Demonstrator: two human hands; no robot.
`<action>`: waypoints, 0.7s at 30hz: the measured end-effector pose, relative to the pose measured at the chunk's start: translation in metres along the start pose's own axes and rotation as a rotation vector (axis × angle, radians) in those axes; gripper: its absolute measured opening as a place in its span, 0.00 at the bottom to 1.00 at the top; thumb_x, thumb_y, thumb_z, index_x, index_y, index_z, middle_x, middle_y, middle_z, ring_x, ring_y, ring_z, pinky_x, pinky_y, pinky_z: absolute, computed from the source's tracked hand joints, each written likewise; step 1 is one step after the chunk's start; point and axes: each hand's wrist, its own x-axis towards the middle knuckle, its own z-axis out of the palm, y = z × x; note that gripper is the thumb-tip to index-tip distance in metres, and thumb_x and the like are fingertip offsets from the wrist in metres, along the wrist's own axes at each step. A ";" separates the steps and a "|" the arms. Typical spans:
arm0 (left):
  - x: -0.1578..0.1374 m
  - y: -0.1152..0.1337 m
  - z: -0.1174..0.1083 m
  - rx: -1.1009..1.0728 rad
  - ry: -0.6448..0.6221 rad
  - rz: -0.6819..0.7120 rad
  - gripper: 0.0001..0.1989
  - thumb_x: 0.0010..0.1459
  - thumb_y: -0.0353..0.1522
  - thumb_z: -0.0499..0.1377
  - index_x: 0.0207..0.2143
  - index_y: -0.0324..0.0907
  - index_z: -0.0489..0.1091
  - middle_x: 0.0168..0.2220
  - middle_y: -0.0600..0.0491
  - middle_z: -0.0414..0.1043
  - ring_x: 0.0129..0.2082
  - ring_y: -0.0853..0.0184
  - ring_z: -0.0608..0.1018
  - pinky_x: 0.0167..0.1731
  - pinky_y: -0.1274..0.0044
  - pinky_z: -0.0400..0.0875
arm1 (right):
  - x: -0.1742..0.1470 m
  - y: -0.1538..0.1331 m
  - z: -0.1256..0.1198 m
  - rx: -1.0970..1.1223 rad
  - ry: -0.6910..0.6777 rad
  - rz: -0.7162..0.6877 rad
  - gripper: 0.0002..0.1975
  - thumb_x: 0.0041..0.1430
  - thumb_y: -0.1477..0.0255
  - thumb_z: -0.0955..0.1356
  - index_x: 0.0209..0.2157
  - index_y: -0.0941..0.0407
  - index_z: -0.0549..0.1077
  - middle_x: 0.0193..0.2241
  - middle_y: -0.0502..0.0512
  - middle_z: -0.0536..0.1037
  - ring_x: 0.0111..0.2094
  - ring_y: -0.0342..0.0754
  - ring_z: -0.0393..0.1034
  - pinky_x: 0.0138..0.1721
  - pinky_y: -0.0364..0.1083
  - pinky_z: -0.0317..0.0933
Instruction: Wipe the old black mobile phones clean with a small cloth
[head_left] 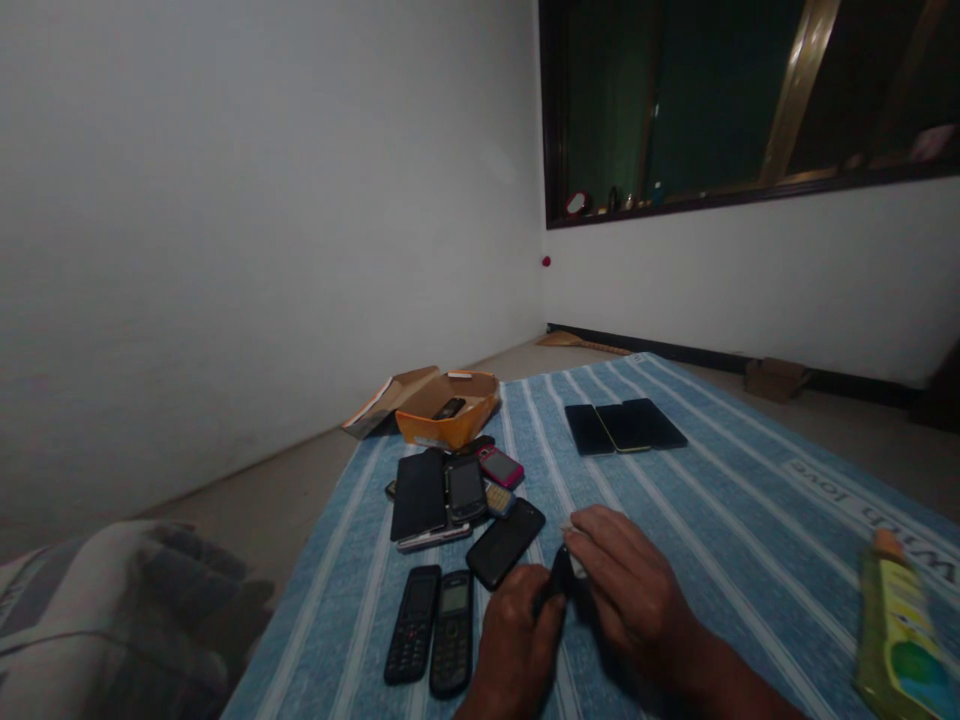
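Observation:
My left hand is closed around a small dark phone-like object, seen edge-on and mostly covered by the fingers. Against its right side my right hand presses a white tissue or cloth. Just left of the hands two black keypad phones, one beside the other, lie face up. A black smartphone rests at an angle beyond my left hand. Behind it is a pile with a black flat device, a dark phone, a yellowish keypad phone and a pink phone.
An open orange cardboard box with a phone inside stands behind the pile. Dark flat devices lie side by side farther right. A yellow-green bottle is at the right on the blue striped cloth. Grey fabric is at left.

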 end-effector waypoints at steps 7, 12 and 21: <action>-0.002 -0.005 0.004 0.141 0.089 0.106 0.09 0.61 0.27 0.49 0.32 0.42 0.68 0.29 0.50 0.74 0.30 0.63 0.77 0.31 0.73 0.73 | -0.001 0.008 0.001 0.067 0.037 0.146 0.22 0.57 0.86 0.59 0.49 0.60 0.72 0.42 0.63 0.77 0.46 0.53 0.71 0.47 0.54 0.70; -0.001 -0.006 -0.002 0.284 0.097 0.186 0.09 0.59 0.24 0.49 0.35 0.41 0.68 0.31 0.48 0.74 0.32 0.61 0.78 0.33 0.70 0.75 | -0.004 0.017 0.005 0.163 0.087 0.318 0.21 0.55 0.85 0.59 0.45 0.57 0.76 0.41 0.60 0.78 0.44 0.51 0.74 0.44 0.50 0.72; 0.002 0.004 -0.005 0.453 -0.009 0.122 0.10 0.57 0.21 0.50 0.34 0.39 0.69 0.33 0.46 0.76 0.34 0.59 0.79 0.35 0.68 0.76 | 0.000 0.011 0.004 0.192 0.104 0.262 0.20 0.57 0.85 0.60 0.45 0.57 0.75 0.41 0.60 0.78 0.44 0.49 0.74 0.44 0.48 0.72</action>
